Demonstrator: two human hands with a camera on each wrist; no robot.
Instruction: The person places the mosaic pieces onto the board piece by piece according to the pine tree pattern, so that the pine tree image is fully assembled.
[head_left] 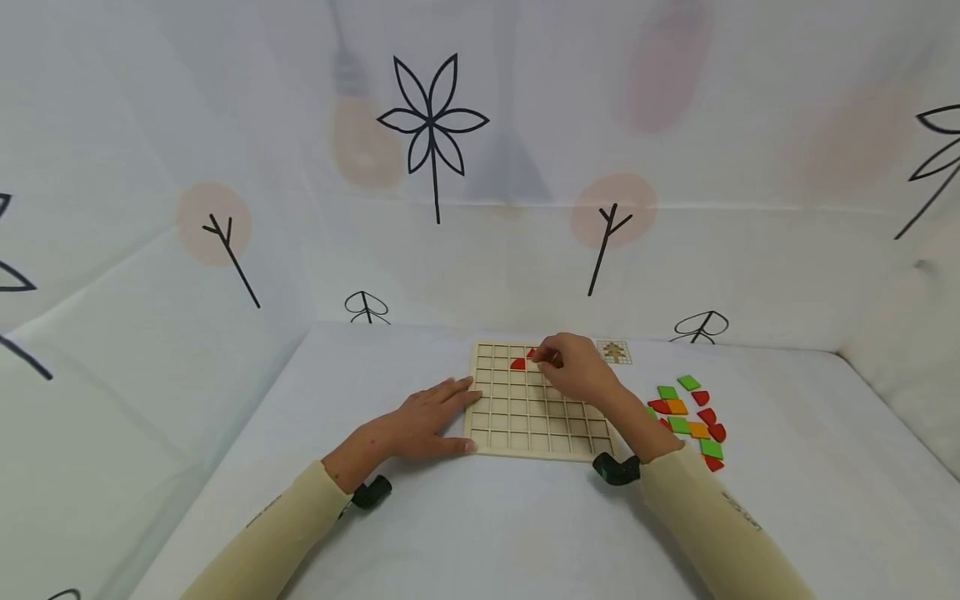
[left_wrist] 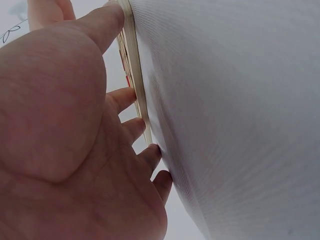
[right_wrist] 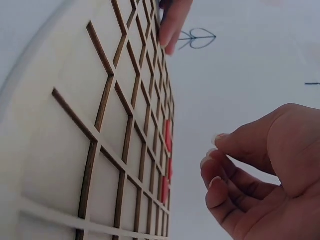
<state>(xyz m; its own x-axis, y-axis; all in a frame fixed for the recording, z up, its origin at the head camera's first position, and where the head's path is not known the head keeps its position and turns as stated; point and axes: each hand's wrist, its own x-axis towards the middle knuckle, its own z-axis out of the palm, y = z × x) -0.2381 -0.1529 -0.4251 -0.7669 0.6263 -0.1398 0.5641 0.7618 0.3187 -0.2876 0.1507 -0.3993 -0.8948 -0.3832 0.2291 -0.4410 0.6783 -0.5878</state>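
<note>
A wooden grid board (head_left: 495,421) lies flat on the white table, with red pieces (head_left: 517,364) in cells near its far edge. Along the board's left edge rests my left hand (head_left: 423,421), its fingers spread and fairly straight, fingertips and thumb touching the frame. My right hand (head_left: 577,367) is over the far part of the board, next to the red pieces, and covers some cells. In the right wrist view its fingers (right_wrist: 216,192) are curled towards the thumb, and no piece shows between them. Three red pieces (right_wrist: 168,135) line the far cells there.
Right of the board lie loose green pieces (head_left: 711,449), orange pieces (head_left: 677,407) and red pieces (head_left: 717,432), partly hidden by the right forearm. A small card with a tree picture (head_left: 614,352) sits beyond the board's far right corner. A patterned white cloth (head_left: 465,258) hangs behind.
</note>
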